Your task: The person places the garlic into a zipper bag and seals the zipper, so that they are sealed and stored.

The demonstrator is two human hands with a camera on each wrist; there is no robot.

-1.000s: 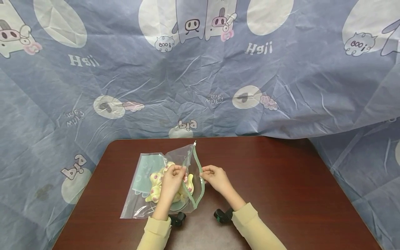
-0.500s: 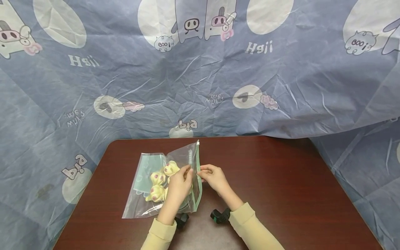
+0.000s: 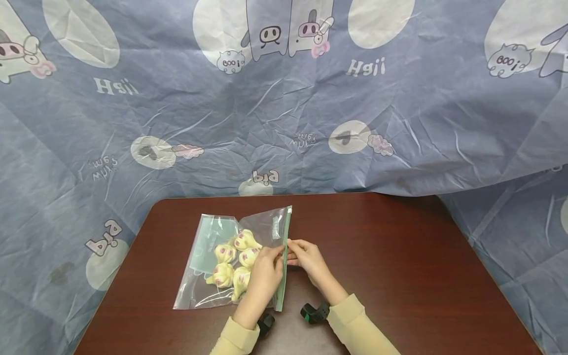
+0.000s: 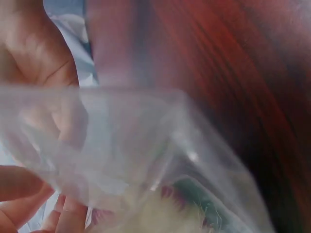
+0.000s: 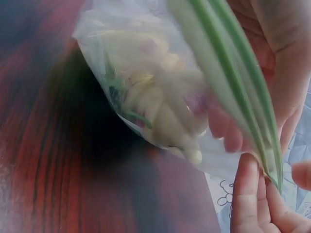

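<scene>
A clear zip bag with a green closure strip lies at the table's left half. Several pale garlic bulbs with purple marks sit inside it. A light-blue sheet with loops, like a face mask, shows at its left end. My left hand pinches the bag beside the strip, covering part of the garlic. From the right, my right hand holds the strip's middle between thumb and fingers. In the right wrist view, the strip's two green bands lie close side by side.
The dark red-brown table extends to the right of the bag. Blue patterned cloth hangs behind it. A black wrist device sits below the right forearm, and another is by the left.
The bag's mouth was gaping and now its sides are together in one straight green line. My left hand has moved right toward the strip, uncovering more garlic. The right hand stays near the strip.
</scene>
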